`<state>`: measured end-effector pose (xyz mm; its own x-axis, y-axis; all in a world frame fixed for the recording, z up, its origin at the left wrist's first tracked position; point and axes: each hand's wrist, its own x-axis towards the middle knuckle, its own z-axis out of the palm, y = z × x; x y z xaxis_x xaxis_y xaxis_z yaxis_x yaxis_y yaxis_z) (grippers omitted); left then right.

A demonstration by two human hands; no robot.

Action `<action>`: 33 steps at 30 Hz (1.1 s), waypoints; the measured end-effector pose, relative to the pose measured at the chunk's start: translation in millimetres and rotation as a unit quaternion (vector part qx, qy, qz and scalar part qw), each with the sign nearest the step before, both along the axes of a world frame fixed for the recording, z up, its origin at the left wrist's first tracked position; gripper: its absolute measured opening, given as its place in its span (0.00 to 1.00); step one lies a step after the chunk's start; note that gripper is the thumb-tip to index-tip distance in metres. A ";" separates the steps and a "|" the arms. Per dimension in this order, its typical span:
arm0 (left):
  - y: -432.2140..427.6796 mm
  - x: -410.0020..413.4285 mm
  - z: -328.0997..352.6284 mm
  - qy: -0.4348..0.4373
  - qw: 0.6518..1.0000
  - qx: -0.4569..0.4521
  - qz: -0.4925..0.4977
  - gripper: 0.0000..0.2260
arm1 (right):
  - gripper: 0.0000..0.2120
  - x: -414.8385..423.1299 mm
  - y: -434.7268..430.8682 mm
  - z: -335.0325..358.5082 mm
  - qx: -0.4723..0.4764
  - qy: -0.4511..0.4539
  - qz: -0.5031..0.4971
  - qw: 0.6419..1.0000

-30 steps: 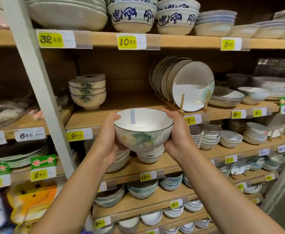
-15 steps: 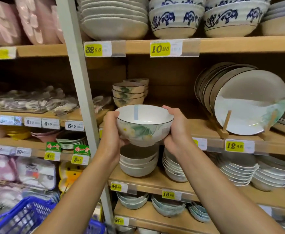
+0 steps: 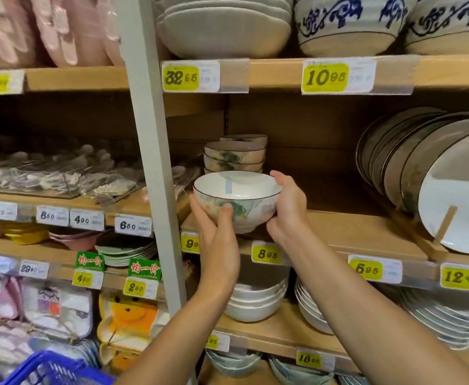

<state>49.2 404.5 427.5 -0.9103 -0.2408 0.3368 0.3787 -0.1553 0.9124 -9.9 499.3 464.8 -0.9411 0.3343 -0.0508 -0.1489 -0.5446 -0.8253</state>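
Bare forearms (image 3: 366, 307), left hand (image 3: 219, 241), right hand (image 3: 288, 213)

Head-level, close before the shelf (image 3: 352, 227).

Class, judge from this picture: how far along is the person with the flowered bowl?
Done: the flowered bowl is lifted, in front of the matching stack. In hand: the left hand and right hand hold it upright. Left: setting it down, probably on that stack or in the blue basket.
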 end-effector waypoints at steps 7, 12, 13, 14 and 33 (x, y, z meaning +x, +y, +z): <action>6.2 -1.3 -28.6 -0.011 0.999 -0.035 -0.028 0.39 | 0.09 -34.9 -24.5 -14.6 0.025 0.004 -0.031 0.999; 3.9 -7.1 -33.3 -0.012 0.999 -0.022 -0.039 0.39 | 0.10 -45.1 -35.6 -19.5 0.039 -0.005 -0.042 0.998; 3.5 -8.5 -33.6 -0.014 0.999 -0.020 -0.036 0.40 | 0.09 -46.2 -37.4 -20.6 0.045 -0.003 -0.043 0.998; 3.0 -9.4 -34.1 -0.017 0.999 -0.020 -0.032 0.40 | 0.09 -46.9 -38.9 -22.1 0.049 0.000 -0.045 0.998; -4.1 -9.0 -41.6 -0.039 0.999 -0.002 -0.028 0.37 | 0.12 -38.5 -34.1 -23.6 0.168 -0.014 -0.016 0.985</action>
